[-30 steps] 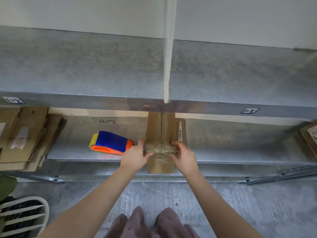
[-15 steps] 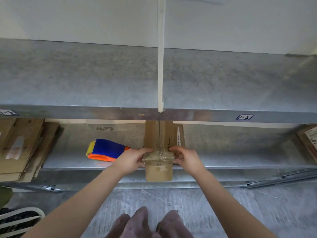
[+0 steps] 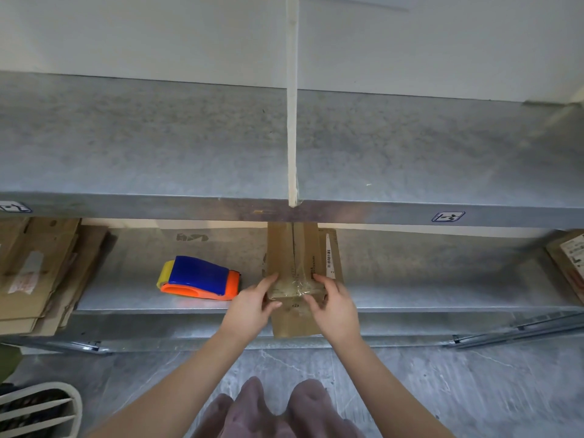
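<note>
Both hands stay on the cardboard box, which sits at the front edge of the lower shelf, overhanging it; vs 1 s ago the left hand & right hand have wrapped further over the clear tape; thumbs on the near face, fingers curled round each side edge, pinching the box; box hasn't shifted; tape dispenser lies idle just left; seal prob. nearly rubbed down.

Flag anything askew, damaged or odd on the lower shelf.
The cardboard box juts past the front edge of the lower shelf, held by the left hand and right hand. The clear tape across it looks wrinkled. Nothing else stands out.
</note>
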The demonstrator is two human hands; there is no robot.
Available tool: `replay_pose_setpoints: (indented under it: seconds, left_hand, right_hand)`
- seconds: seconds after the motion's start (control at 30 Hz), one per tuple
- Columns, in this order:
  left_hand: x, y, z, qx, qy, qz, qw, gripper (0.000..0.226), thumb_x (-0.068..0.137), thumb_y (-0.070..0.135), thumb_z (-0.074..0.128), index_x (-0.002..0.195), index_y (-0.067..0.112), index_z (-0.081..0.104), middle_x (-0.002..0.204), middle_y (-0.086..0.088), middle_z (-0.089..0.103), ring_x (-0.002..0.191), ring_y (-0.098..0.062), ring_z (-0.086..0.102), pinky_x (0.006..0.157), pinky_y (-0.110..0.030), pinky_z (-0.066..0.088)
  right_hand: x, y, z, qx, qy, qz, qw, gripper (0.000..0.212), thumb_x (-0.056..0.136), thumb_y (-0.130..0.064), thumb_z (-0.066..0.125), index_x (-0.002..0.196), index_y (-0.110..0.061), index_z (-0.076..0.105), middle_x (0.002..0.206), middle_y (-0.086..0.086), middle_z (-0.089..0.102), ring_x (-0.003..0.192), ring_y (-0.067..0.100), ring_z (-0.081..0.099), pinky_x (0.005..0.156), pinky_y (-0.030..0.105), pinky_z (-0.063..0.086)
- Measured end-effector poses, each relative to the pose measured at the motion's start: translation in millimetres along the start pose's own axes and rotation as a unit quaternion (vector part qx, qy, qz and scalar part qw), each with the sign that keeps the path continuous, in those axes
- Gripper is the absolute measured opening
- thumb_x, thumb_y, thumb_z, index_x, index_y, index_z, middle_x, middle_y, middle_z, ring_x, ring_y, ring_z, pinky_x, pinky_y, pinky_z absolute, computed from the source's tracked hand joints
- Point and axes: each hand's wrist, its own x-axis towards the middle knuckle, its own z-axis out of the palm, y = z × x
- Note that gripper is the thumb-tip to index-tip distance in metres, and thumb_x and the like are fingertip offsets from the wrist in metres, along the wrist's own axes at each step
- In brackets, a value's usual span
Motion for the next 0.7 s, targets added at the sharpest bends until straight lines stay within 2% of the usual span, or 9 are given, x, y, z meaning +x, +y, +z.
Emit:
replay_pose_setpoints:
  seconds: [0.03, 0.1, 0.2, 0.3, 0.4, 0.5, 0.6, 0.63, 0.7]
  left_hand:
    - [-2, 3, 4, 0.001, -0.005, 0.004, 1.000, 0.062, 0.089, 0.033, 0.066, 0.144, 0.030, 0.039, 0.098, -0.007, 0.066, 0.090, -0.022, 0.063, 0.073, -0.025, 0.045]
    - [-6, 8, 12, -0.005, -0.038, 0.011, 0.999, 0.065, 0.088, 0.032, 0.068, 0.145, 0.029, 0.037, 0.098, -0.006, 0.067, 0.091, -0.020, 0.064, 0.079, -0.026, 0.047]
    - [-8, 17, 22, -0.084, -0.131, 0.021, 0.988, 0.066, 0.085, 0.028, 0.072, 0.143, 0.032, 0.040, 0.103, -0.001, 0.066, 0.096, -0.012, 0.064, 0.092, -0.026, 0.049]
    - [0, 17, 19, -0.138, -0.159, 0.027, 0.977, 0.063, 0.084, 0.028, 0.073, 0.137, 0.041, 0.042, 0.107, 0.003, 0.062, 0.100, -0.007, 0.060, 0.097, -0.030, 0.046]
    - [25, 13, 3, -0.081, -0.106, 0.016, 0.991, 0.067, 0.086, 0.034, 0.070, 0.144, 0.029, 0.038, 0.140, -0.003, 0.045, 0.127, -0.018, 0.045, 0.109, -0.033, 0.035]
    - [56, 13, -15, -0.057, -0.083, -0.012, 0.995, 0.071, 0.086, 0.035, 0.068, 0.147, 0.025, 0.032, 0.145, -0.004, 0.031, 0.132, -0.024, 0.036, 0.111, -0.035, 0.031]
    - [74, 11, -24, -0.032, -0.088, -0.025, 0.995, 0.076, 0.084, 0.036, 0.071, 0.147, 0.027, 0.029, 0.153, 0.004, 0.018, 0.140, -0.021, 0.024, 0.113, -0.036, 0.027]
    - [75, 11, -24, -0.035, -0.102, -0.027, 0.994, 0.077, 0.083, 0.036, 0.072, 0.147, 0.028, 0.029, 0.155, 0.005, 0.017, 0.140, -0.019, 0.024, 0.112, -0.035, 0.028]
    - [70, 14, -22, -0.066, -0.134, -0.030, 0.988, 0.076, 0.084, 0.033, 0.072, 0.147, 0.028, 0.030, 0.152, 0.004, 0.028, 0.134, -0.018, 0.036, 0.106, -0.030, 0.033]
  right_hand:
    - [-3, -1, 3, 0.002, 0.009, 0.013, 1.000, 0.053, 0.087, -0.047, 0.065, 0.135, -0.027, 0.052, 0.129, 0.001, 0.055, 0.105, 0.019, 0.059, 0.088, 0.030, 0.048]
    - [-10, -2, 7, 0.010, 0.018, 0.045, 0.999, 0.066, 0.086, -0.051, 0.064, 0.142, -0.022, 0.044, 0.140, 0.010, 0.045, 0.126, 0.029, 0.047, 0.101, 0.038, 0.042]
    - [-20, 4, 7, 0.018, 0.036, 0.092, 0.995, 0.084, 0.082, -0.057, 0.065, 0.149, -0.020, 0.030, 0.155, 0.016, 0.022, 0.141, 0.037, 0.022, 0.111, 0.048, 0.031]
    - [-22, 12, 3, 0.026, 0.043, 0.092, 0.994, 0.090, 0.078, -0.060, 0.068, 0.149, -0.022, 0.028, 0.158, 0.011, 0.014, 0.142, 0.037, 0.019, 0.109, 0.051, 0.033]
    - [-19, 15, -3, 0.051, 0.022, 0.089, 0.994, 0.089, 0.077, -0.057, 0.071, 0.148, -0.024, 0.029, 0.158, 0.006, 0.015, 0.142, 0.033, 0.021, 0.109, 0.049, 0.033]
    - [-19, 28, -14, 0.076, -0.001, 0.069, 0.995, 0.085, 0.074, -0.049, 0.078, 0.143, -0.027, 0.035, 0.154, 0.002, 0.020, 0.141, 0.026, 0.026, 0.114, 0.045, 0.031]
    - [-22, 43, -29, 0.095, -0.006, 0.049, 0.994, 0.078, 0.073, -0.038, 0.083, 0.139, -0.031, 0.042, 0.154, 0.002, 0.017, 0.141, 0.021, 0.029, 0.116, 0.038, 0.029]
    - [-24, 45, -33, 0.088, 0.008, 0.053, 0.995, 0.077, 0.074, -0.036, 0.083, 0.139, -0.031, 0.043, 0.154, 0.002, 0.016, 0.140, 0.019, 0.030, 0.115, 0.035, 0.030]
    - [-30, 46, -38, 0.091, 0.049, 0.079, 0.991, 0.077, 0.076, -0.035, 0.081, 0.141, -0.029, 0.040, 0.150, 0.002, 0.023, 0.127, 0.011, 0.037, 0.108, 0.031, 0.036]
